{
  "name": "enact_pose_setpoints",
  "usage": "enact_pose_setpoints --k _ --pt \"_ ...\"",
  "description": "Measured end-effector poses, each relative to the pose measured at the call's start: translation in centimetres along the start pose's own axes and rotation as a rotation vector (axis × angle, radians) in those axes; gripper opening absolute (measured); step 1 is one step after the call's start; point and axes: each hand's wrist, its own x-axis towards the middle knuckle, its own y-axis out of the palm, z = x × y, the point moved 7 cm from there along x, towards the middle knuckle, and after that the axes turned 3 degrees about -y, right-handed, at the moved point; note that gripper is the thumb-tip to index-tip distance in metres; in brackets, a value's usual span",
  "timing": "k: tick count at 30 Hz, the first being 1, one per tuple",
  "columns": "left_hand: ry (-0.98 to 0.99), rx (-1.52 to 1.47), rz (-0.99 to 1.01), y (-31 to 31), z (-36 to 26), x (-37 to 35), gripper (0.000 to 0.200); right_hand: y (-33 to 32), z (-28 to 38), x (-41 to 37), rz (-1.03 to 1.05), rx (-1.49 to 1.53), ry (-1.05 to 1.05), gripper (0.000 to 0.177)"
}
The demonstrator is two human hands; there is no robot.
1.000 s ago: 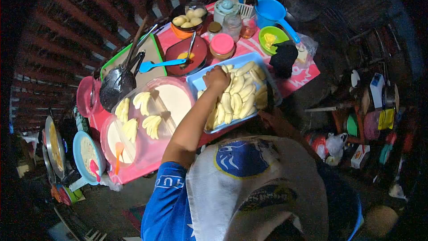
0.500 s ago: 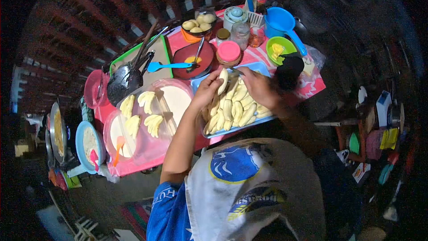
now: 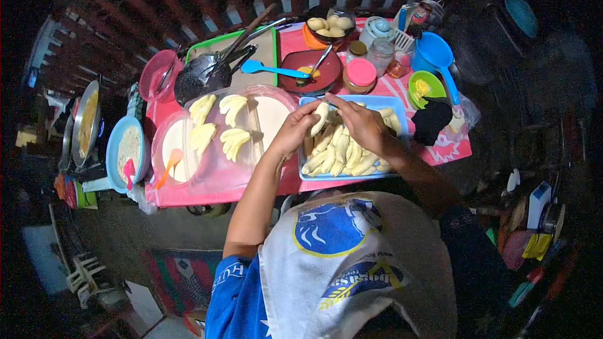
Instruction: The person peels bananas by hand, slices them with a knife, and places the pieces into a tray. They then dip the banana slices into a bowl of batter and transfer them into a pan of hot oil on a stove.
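Observation:
My left hand is closed around a peeled banana, held upright above the blue tray. Beside it my right hand grips a thin knife, its blade at the banana's top. Several peeled bananas fill the tray under both hands. Left of the tray, four fanned, sliced bananas lie on a clear sheet over pink basins, one of which holds pale batter.
Behind stand a red plate with a blue spatula, a pink-lidded jar, a green bowl and a blue dipper. At left are a black pan, a blue basin and a metal pan.
The camera view has turned, so the table looks more level and its things have shifted in the frame. Both hands remain close together at the banana over the tray.

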Motion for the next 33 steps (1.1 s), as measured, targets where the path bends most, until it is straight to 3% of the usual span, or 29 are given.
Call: enact_pose_setpoints --k 6,7,8,10,12,15,18,20,23,25,26,27,28,29,30,31,32,33 --pt "-0.02 0.014 -0.041 -1.5 1.5 -1.0 0.037 1.6 0.8 0.0 0.103 0.035 -0.05 0.052" --pt "0.049 0.213 -0.066 -1.8 1.1 -1.3 0.04 2.3 0.7 -0.1 0.11 0.049 -0.083 0.052" --pt "-0.085 0.081 -0.062 -2.8 3.6 -1.1 0.041 3.0 0.3 -0.3 0.076 0.063 -0.096 0.048" --pt "-0.096 0.226 -0.138 -2.4 2.3 -2.5 0.043 4.1 0.0 0.0 0.104 0.075 -0.085 0.046" --pt "-0.093 -0.013 -0.043 -2.9 4.4 -1.9 0.043 4.7 0.5 0.3 0.201 0.083 0.026 0.049" --pt "-0.003 0.094 -0.111 -2.1 -0.4 -4.4 0.048 4.3 0.2 0.9 0.302 0.195 0.413 0.046" --pt "-0.096 -0.017 -0.238 -3.9 -2.5 -6.9 0.042 5.4 -1.8 0.8 0.323 0.141 0.369 0.045" --pt "-0.053 -0.177 -0.261 -6.4 -1.2 -6.8 0.04 6.8 -3.4 1.1 0.245 -0.002 0.169 0.038" --pt "0.024 -0.432 -0.31 -8.7 -3.1 -8.5 0.035 7.9 -4.2 2.0 0.193 -0.023 0.076 0.029" --pt "0.097 -0.658 -0.349 -10.6 -3.5 -8.8 0.027 8.5 -4.7 2.5 0.238 -0.034 0.176 0.024" --pt "0.176 -0.599 -0.434 -11.1 -5.0 -9.8 0.025 8.6 -5.0 2.7 0.268 -0.103 0.253 0.023" --pt "0.147 -0.822 -0.386 -12.0 -4.3 -9.2 0.027 8.4 -5.5 2.6 0.3 -0.173 0.343 0.023" --pt "0.154 -0.819 -0.415 -12.7 -5.5 -10.2 0.029 7.5 -4.6 2.9 0.274 -0.174 0.407 0.025" --pt "0.233 -0.82 -0.474 -12.6 -7.6 -11.5 0.031 6.5 -2.9 3.4 0.194 -0.093 0.379 0.026" --pt "0.274 -0.842 -0.381 -14.3 -7.4 -11.4 0.031 6.3 -1.8 4.0 0.176 -0.016 0.314 0.026" --pt "0.333 -0.857 -0.506 -14.6 -9.0 -12.4 0.028 6.5 -0.8 4.5 0.139 0.115 0.263 0.025" --pt "0.382 -0.843 -0.51 -14.5 -10.1 -13.2 0.026 5.5 3.3 5.5 -0.01 0.186 0.025 0.03" --pt "0.36 -0.87 -0.532 -14.7 -10.8 -13.4 0.025 6.7 4.6 5.4 0.215 0.335 0.266 0.035"
